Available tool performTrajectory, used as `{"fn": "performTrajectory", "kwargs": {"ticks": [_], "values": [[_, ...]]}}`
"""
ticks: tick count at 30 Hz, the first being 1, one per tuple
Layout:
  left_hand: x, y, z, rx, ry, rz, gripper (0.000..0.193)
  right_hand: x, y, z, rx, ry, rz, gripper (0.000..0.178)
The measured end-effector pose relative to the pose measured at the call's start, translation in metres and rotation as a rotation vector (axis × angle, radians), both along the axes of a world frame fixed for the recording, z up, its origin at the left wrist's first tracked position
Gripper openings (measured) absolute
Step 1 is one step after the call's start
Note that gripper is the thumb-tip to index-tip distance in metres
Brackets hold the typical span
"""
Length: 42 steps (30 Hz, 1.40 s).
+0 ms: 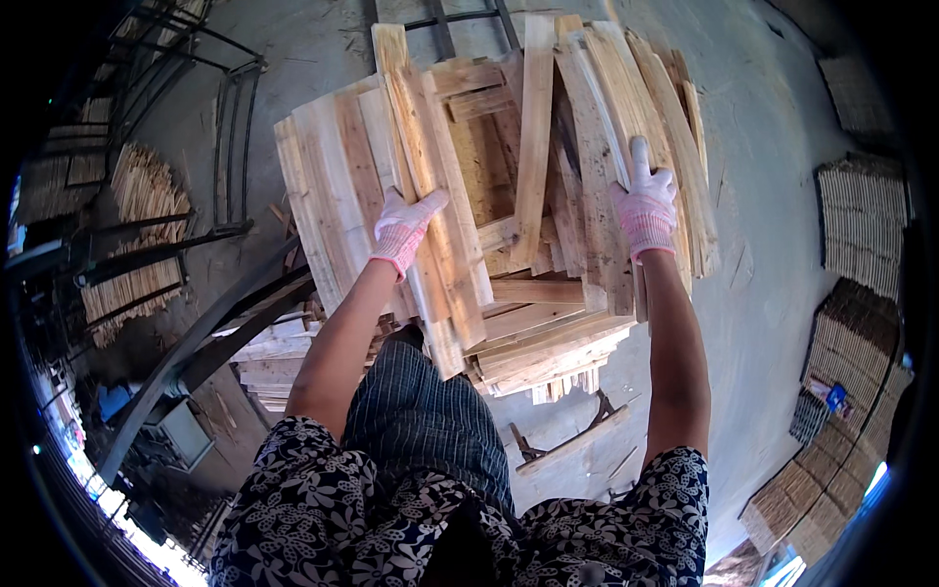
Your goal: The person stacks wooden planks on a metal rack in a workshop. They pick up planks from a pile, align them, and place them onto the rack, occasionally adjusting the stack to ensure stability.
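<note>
Centrally, a broad pile of wooden boards (328,186) lies in front of the person, its pieces running mostly near to far. The left hand (406,225), in a pale pink-and-white knitted glove, rests on the left-centre boards (416,127), its thumb spread to the right across them. The right hand (648,205), gloved alike, lies on the long right-hand boards (621,93) with one finger stretched toward the far side and the thumb out to the left. I cannot tell whether either hand's fingers close underneath. Between the hands, a single board (535,117) slants over a gap showing more wood. On the near side, crosswise planks (558,357) form a lower layer. Around this spreads a grey floor (748,225). Slat stacks (147,186) and a dark metal frame (235,147) stand left; bundled wood (861,225) lines the right, with a blue object (836,396) on one bundle.
</note>
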<state>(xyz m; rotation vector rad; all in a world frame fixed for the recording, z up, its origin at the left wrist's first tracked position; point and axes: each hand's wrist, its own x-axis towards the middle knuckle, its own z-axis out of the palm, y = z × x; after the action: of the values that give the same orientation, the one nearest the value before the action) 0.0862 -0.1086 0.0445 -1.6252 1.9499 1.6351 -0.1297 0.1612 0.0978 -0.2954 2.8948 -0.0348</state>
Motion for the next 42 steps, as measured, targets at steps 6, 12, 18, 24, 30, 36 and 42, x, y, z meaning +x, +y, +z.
{"fn": "performTrajectory", "kwargs": {"ticks": [6,12,18,24,30,36,42], "values": [[0.068,-0.059,-0.035,0.027,0.047,0.003,0.122,-0.005,0.024,-0.007,-0.186,0.049,0.068,0.087],[0.084,-0.094,-0.085,-0.077,-0.088,-0.013,0.12,0.043,-0.029,-0.009,-0.409,0.035,0.154,0.099],[0.078,-0.089,-0.081,-0.071,-0.124,-0.073,0.123,0.076,-0.132,-0.052,-0.405,-0.159,0.073,0.097],[0.085,-0.096,-0.097,-0.041,-0.149,-0.023,0.123,0.072,-0.17,-0.098,-0.046,-0.116,-0.078,0.085],[0.075,-0.092,-0.075,0.015,-0.133,-0.013,0.118,0.073,-0.175,-0.155,0.167,0.102,0.095,0.08],[0.081,-0.091,-0.086,0.002,-0.144,0.016,0.118,0.056,-0.188,-0.13,0.081,-0.052,0.084,0.087],[0.078,-0.089,-0.089,-0.007,-0.094,0.024,0.107,0.053,-0.192,-0.122,0.069,-0.144,0.008,0.089]]}}
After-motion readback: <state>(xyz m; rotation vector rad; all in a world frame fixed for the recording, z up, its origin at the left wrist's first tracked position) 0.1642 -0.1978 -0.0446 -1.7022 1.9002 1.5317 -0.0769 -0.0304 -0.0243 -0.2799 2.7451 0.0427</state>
